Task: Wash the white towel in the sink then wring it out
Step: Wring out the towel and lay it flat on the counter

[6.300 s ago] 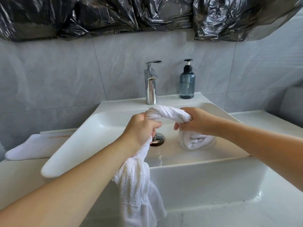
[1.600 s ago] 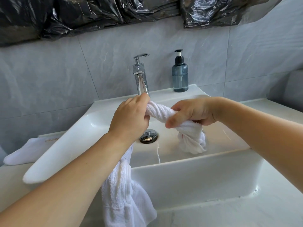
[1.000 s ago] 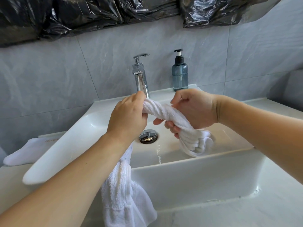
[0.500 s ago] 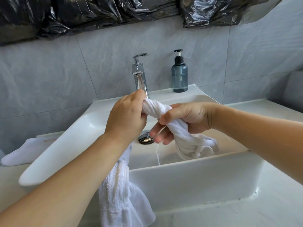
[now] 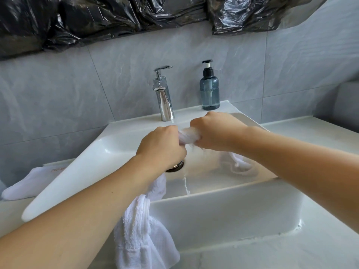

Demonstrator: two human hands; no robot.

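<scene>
Both my hands grip the white towel (image 5: 143, 235) over the white sink (image 5: 223, 208). My left hand (image 5: 161, 148) and my right hand (image 5: 215, 131) are fists close together, with a short twisted stretch of towel between them. One end hangs down over the sink's front edge below my left wrist. The other end lies blurred in the basin under my right forearm. A thin trickle of water runs on the basin floor near the drain plug (image 5: 175, 167).
A chrome tap (image 5: 164, 96) stands behind the basin with a blue soap pump bottle (image 5: 209, 90) to its right. A second white cloth (image 5: 29, 183) lies on the counter at left. Black plastic sheeting hangs on the grey tiled wall above.
My right hand has rolled over from palm-up to knuckles-up and moved closer to my left, tightening the twist. The towel end in the basin swung and blurred.
</scene>
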